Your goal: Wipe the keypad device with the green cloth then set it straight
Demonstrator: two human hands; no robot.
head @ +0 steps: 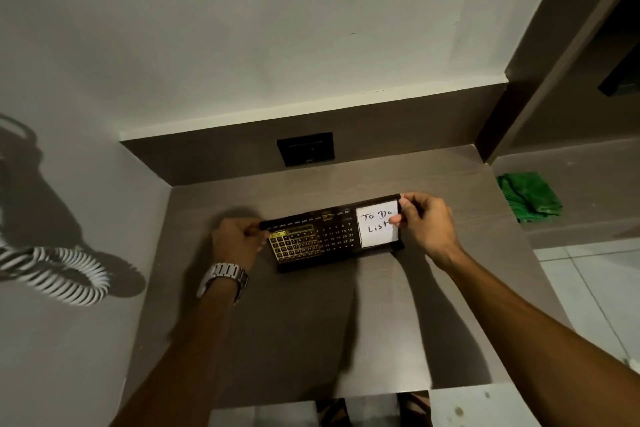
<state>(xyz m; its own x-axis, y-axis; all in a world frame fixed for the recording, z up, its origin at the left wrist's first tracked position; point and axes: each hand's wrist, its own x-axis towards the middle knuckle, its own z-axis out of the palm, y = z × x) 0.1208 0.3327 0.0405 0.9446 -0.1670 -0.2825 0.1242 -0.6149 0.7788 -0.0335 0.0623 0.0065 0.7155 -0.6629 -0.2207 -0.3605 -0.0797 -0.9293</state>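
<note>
Hands at either end of the long black keypad device (332, 236) with its gold-framed key grid, printed date numbers and white "To Do List" note pad, held low over or resting on the brown wood-grain bench (304, 322), a little askew to the back edge. Left hand (237, 244), with a silver metal watch (223, 279) on the wrist, closed around the left end; right hand (424, 224) pinching the right end, thumb over the edge of the note pad. Both grips closed on the device. Crumpled green cloth (528, 198) lying well apart to the right, on a lower brown ledge beside the bench, untouched by either hand. Judging from that: wiping probably over, or else not begun, impossible to tell which from the surface of the device; straightening looks like the step in hand. Left to do: squaring the long edge with the back panel and letting go. Bench set in a corner, pale walls to the left and behind, dark brown upstand at the back carrying a black wall plate (305, 148). White coiled cord (59, 270) hanging against the left wall, casting a shadow. Pale floor tiles at lower right.
</note>
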